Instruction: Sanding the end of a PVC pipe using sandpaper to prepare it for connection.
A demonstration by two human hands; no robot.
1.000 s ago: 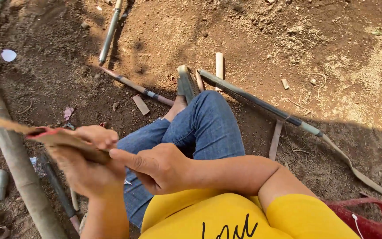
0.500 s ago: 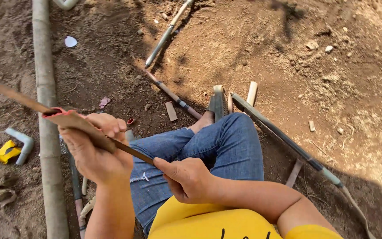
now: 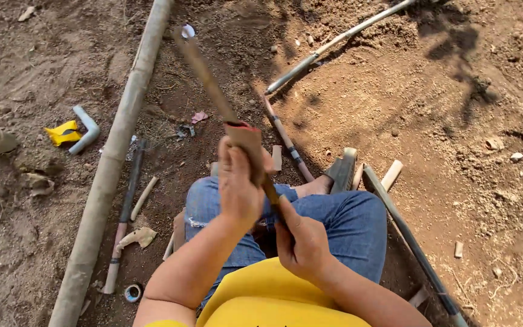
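A long thin bamboo stick [image 3: 204, 75] points away from me over the dirt. My left hand [image 3: 237, 181] grips it mid-length through a folded piece of brown sandpaper [image 3: 246, 142] wrapped around it. My right hand [image 3: 301, 242] holds the stick's near end just above my knees. I sit on the ground in blue jeans [image 3: 346, 221] and a yellow shirt.
A thick bamboo pole [image 3: 113, 160] runs along the ground at left. Thinner sticks [image 3: 328, 45] lie ahead and another at right [image 3: 407, 236]. A grey pipe elbow [image 3: 86, 130] with a yellow scrap, a tape roll [image 3: 132, 293] and wood offcuts lie around.
The stick has swung from pointing left to pointing away from me. My left hand with the sandpaper moved along with it, and the view shifted left.
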